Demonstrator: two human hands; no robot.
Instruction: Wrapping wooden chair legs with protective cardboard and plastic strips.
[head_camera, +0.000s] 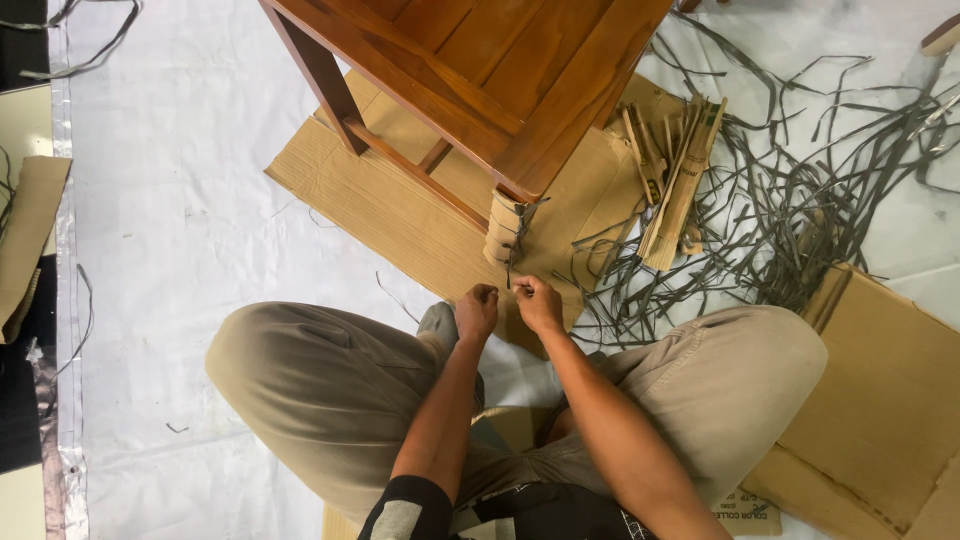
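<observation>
I watch my left hand (477, 312) and right hand (538, 303), both pinched on a thin grey strap (512, 262) that runs up to the cardboard-wrapped leg (503, 228) of the glossy brown wooden furniture (500, 70). That leg's padding looks bound already; the other leg (325, 85) in view stands bare. Corrugated cardboard sheet (420, 205) lies flat beneath, on the white floor cover (170, 220). Loose grey straps (800, 200) tangle toward its right edge, beside folded cardboard strips (680, 180).

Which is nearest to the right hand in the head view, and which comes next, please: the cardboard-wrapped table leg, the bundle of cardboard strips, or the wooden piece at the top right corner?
1. Cardboard-wrapped table leg, just above the right hand.
2. Bundle of cardboard strips, farther up and right.
3. Wooden piece, far top right corner.
</observation>
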